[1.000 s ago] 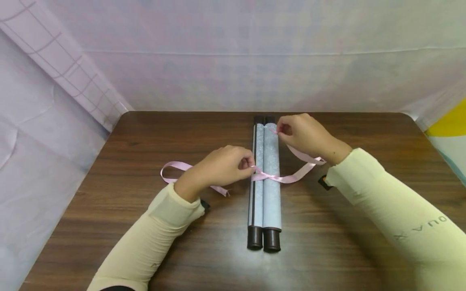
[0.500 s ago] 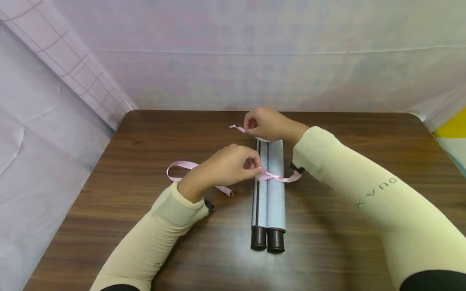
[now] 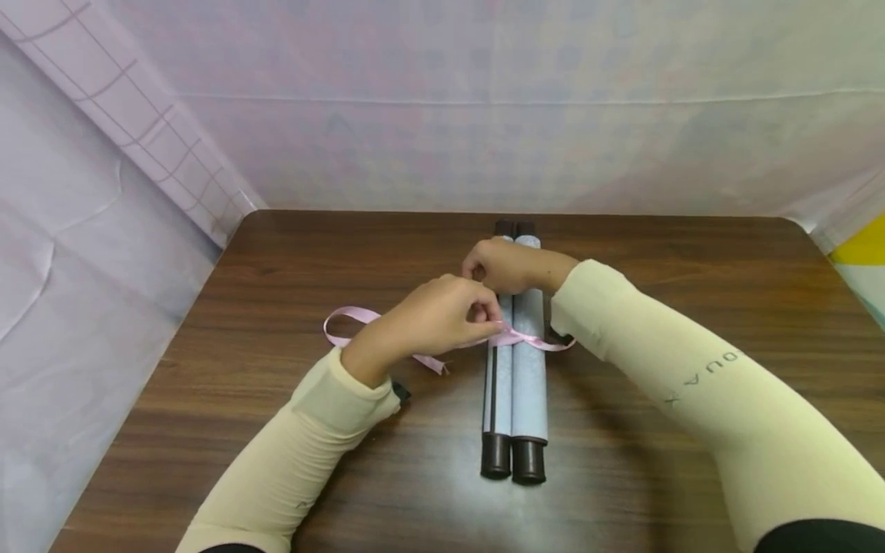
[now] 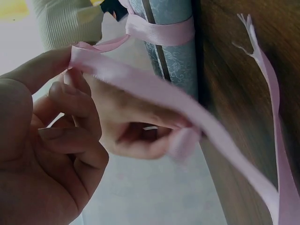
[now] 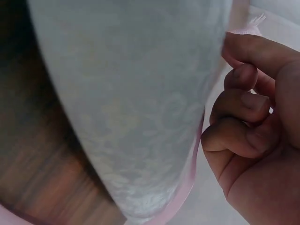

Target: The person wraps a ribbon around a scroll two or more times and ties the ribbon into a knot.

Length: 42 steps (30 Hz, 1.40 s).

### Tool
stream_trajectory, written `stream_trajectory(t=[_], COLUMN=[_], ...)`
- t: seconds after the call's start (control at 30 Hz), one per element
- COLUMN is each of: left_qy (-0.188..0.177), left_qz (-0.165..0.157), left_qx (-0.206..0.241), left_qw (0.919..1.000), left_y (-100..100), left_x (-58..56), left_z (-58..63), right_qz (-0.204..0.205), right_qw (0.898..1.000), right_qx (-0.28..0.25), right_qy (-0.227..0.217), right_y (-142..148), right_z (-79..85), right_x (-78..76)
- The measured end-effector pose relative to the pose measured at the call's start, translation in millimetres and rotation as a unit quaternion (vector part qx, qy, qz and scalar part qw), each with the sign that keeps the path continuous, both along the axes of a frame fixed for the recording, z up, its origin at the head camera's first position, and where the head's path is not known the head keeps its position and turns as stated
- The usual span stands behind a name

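Note:
A scroll (image 3: 529,392) rolled from both ends into two pale blue patterned rolls with dark brown end knobs lies lengthwise on the table. Round its middle runs a pink ribbon (image 3: 510,336), crossed on top. My left hand (image 3: 442,315) pinches one stretch of that ribbon between thumb and forefinger, just left of the crossing. Beyond it, over the upper part of the scroll, my right hand (image 3: 508,265) pinches the ribbon's other end, whose frayed tip shows in the right wrist view. In the left wrist view the ribbon (image 4: 164,91) trails from my left fingertips past the right hand.
The ribbon's loose tail (image 3: 353,312) loops on the brown wooden table (image 3: 276,430) left of the scroll, ending in frayed threads. A pale checked cloth (image 3: 442,153) hangs behind the table's back edge. White sheeting (image 3: 83,253) stands along the left side.
My right hand has carried its ribbon end leftward across the scroll, then lowered it toward the left hand. The left hand keeps its pinch, almost in place.

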State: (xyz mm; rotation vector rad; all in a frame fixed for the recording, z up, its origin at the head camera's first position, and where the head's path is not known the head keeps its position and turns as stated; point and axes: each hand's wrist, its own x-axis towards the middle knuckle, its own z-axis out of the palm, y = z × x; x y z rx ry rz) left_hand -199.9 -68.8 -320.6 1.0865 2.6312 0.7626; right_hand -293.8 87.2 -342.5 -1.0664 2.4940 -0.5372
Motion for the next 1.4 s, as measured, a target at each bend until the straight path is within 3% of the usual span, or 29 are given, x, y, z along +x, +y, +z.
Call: stream_trajectory(t=[0.17,0.33,0.53,0.67,0.83,1.03,1.23,1.4], left_qy=[-0.013,-0.02,-0.025,-0.026,-0.03,-0.017,-0.009,0.0], left_qz=[0.003,0.007,0.017,0.026,0.032,0.026,0.023,0.016], left_qx=[0.005,0.012,0.014,0.012,0.005,0.004,0.009,0.008], left_qw=[0.9999,0.9997,0.9994,0.9993,0.999,0.9995,0.9997,0.9998], left_y=[0,-1,-2,-4,-8,-11,-12,-10], left_x=[-0.6,-0.8,-1.7,-2.6,-2.2,-1.3,-1.1,-1.4], left_z=[-0.2,-0.6,0.2,0.4,-1.4,-3.0,-2.5,-3.0], right_qz=[-0.012,-0.026,-0.069,-0.095,-0.107,-0.09,-0.078,-0.053], right_qw=[0.997,0.991,0.985,0.981,0.978,0.977,0.985,0.994], right_qx=[-0.063,-0.107,-0.142,-0.154,-0.159,-0.151,-0.104,-0.053], right_qy=[0.036,0.07,0.07,0.073,0.084,0.121,0.113,0.086], right_y=[23,49,74,77,62,32,4,-10], right_z=[1.6,4.7,7.5,6.1,0.8,3.0,6.2,7.3], right_x=[11.2,33.0,60.9,68.1,60.5,35.3,11.9,3.8])
